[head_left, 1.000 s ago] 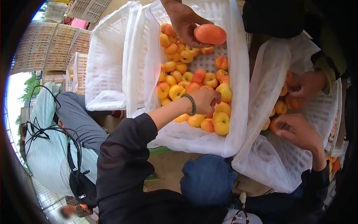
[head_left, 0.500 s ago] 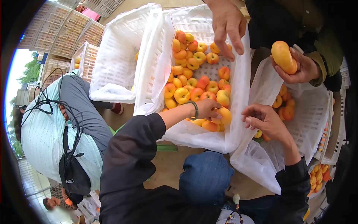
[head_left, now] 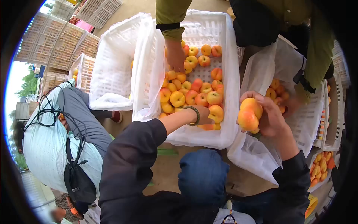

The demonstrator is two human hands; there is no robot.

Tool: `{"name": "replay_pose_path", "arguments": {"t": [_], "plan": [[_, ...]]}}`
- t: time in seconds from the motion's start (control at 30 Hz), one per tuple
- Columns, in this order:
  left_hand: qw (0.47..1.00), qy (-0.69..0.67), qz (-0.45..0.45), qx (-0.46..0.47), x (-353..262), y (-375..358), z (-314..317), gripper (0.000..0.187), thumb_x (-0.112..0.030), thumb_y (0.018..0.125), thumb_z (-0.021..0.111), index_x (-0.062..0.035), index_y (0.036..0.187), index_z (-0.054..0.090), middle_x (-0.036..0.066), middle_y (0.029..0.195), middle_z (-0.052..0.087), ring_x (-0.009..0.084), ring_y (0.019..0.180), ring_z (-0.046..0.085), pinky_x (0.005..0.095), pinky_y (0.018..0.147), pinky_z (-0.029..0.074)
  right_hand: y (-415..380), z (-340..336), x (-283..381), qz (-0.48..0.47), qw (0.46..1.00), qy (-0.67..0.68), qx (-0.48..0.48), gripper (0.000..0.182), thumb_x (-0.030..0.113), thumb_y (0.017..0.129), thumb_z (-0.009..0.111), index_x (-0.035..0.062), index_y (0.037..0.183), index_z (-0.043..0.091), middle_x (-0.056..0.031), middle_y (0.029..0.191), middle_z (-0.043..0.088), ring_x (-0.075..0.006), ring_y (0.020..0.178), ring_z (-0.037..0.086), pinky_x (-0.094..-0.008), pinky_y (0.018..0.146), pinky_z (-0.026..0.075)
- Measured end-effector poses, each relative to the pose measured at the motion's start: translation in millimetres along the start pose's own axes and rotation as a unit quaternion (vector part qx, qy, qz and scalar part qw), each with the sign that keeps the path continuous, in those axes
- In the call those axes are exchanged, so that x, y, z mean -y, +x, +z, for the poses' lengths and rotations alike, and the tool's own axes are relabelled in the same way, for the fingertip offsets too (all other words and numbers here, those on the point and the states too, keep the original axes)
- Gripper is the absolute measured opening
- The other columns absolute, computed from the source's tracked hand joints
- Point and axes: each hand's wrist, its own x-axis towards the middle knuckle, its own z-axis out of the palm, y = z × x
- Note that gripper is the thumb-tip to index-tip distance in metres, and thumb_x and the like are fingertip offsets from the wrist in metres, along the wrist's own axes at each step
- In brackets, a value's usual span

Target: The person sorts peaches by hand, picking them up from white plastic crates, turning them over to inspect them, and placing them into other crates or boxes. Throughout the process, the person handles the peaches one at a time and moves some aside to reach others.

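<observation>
Three lined white crates close at hand, the wearer working between two of them. Right hand [head_left: 275, 118], black cuff at the wrist, is raised over the near edge of the right-hand crate [head_left: 307, 121]; its fingers curl round two yellow-orange fruits [head_left: 249, 115], which press against each other, the lower one blushed red. Left hand [head_left: 203, 114], beaded bracelet [head_left: 195, 115] on the wrist, reaches down into the middle crate [head_left: 230, 74], knuckles up, low among the loose fruit [head_left: 177, 99] toward the crate's near right corner. The back of the hand hides most of its fingers; cannot tell whether they pinch a fruit or only touch one. Loose fruit is massed along the left and near parts of that crate, slotted base showing at far right. A co-worker's olive sleeve [head_left: 173, 15] enters from the far side, the co-worker's bare hand [head_left: 176, 56] dipping to the fruit at the crate's left. Another hand [head_left: 294, 104], blurred, is beside fruit in the right-hand crate. Left-hand crate [head_left: 112, 67] abuts the middle one. Farther left, a person in a pale top [head_left: 52, 130], black bag [head_left: 79, 181] at the side. More fruit [head_left: 320, 170] in a container at lower right.
</observation>
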Motion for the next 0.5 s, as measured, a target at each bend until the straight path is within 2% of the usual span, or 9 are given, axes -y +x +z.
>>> {"name": "replay_pose_path", "arguments": {"t": [0.03,0.07,0.13,0.17,0.23,0.37,0.43,0.47,0.5], "plan": [[0.971,0.225,-0.036,0.067,-3,10,10,0.042,-0.043,0.086,0.051,-0.0039,0.096,0.060,0.012,0.087,0.065,0.0253,0.076,0.065,0.0355,0.070,0.051,-1,-10,1,0.002,1.000,0.005,0.000,0.036,0.035,0.088,0.049,0.0023,0.104,0.052,-0.0092,0.094,0.059,-0.0177,0.081,0.062,-0.0306,0.064,0.053],[0.971,0.226,-0.036,0.070,-4,15,13,0.042,-0.043,0.086,0.051,-0.0039,0.096,0.060,0.012,0.087,0.065,0.0253,0.076,0.065,0.0355,0.070,0.051,-1,-18,2,0.017,0.999,-0.027,-0.005,0.035,0.035,0.088,0.049,0.0016,0.098,0.054,-0.0089,0.091,0.059,-0.0178,0.082,0.061,-0.0307,0.064,0.052],[0.953,0.290,0.041,0.079,-5,23,19,0.041,-0.043,0.081,0.057,-0.0042,0.094,0.062,0.015,0.089,0.065,0.0297,0.076,0.064,0.0389,0.071,0.050,0,-24,6,0.032,0.997,-0.072,-0.026,0.036,0.035,0.088,0.050,-0.0003,0.087,0.057,-0.0078,0.079,0.057,-0.0173,0.077,0.062,-0.0299,0.064,0.052],[0.952,0.291,0.041,0.085,-6,24,22,0.041,-0.043,0.081,0.057,-0.0042,0.094,0.062,0.015,0.089,0.065,0.0297,0.076,0.064,0.0389,0.071,0.050,2,-29,5,0.034,0.997,-0.066,-0.028,0.036,0.035,0.088,0.050,-0.0003,0.087,0.057,-0.0078,0.079,0.057,-0.0173,0.077,0.062,-0.0299,0.064,0.052],[0.942,0.318,0.094,0.046,-8,20,24,0.041,-0.040,0.076,0.062,-0.0039,0.096,0.063,0.017,0.089,0.065,0.0288,0.081,0.064,0.0388,0.072,0.050,8,-36,6,0.002,0.991,-0.131,-0.033,0.036,0.035,0.088,0.052,-0.0003,0.086,0.057,-0.0067,0.074,0.056,-0.0161,0.066,0.060,-0.0292,0.062,0.051],[0.940,0.325,0.098,0.037,3,20,15,0.042,-0.034,0.077,0.063,-0.0023,0.105,0.061,0.019,0.087,0.064,0.0273,0.082,0.064,0.0378,0.070,0.050,12,-35,5,0.022,0.995,-0.085,-0.037,0.033,0.033,0.088,0.054,0.0000,0.084,0.058,-0.0056,0.074,0.056,-0.0140,0.062,0.057,-0.0268,0.062,0.050],[0.987,0.105,0.120,0.026,21,7,-13,0.043,-0.029,0.084,0.058,0.0002,0.115,0.056,0.018,0.091,0.064,0.0247,0.084,0.064,0.0359,0.075,0.052,10,-35,5,0.068,0.994,-0.088,-0.003,0.032,0.032,0.087,0.057,0.0004,0.086,0.060,-0.0049,0.078,0.057,-0.0110,0.068,0.056,-0.0241,0.062,0.048],[0.986,0.113,0.121,0.023,23,-5,-21,0.043,-0.029,0.084,0.058,0.0002,0.115,0.056,0.018,0.091,0.064,0.0247,0.084,0.064,0.0359,0.075,0.052,9,-36,5,0.060,0.994,-0.089,-0.003,0.032,0.032,0.087,0.057,0.0004,0.086,0.060,-0.0049,0.078,0.057,-0.0110,0.068,0.056,-0.0241,0.062,0.048],[0.991,-0.081,0.101,0.025,21,-19,-32,0.044,-0.028,0.088,0.054,0.0011,0.121,0.052,0.016,0.098,0.063,0.0233,0.090,0.063,0.0351,0.081,0.050,8,-36,4,0.097,0.985,-0.139,0.012,0.033,0.033,0.087,0.058,0.0004,0.090,0.059,-0.0046,0.082,0.057,-0.0093,0.072,0.056,-0.0229,0.063,0.047]]}}
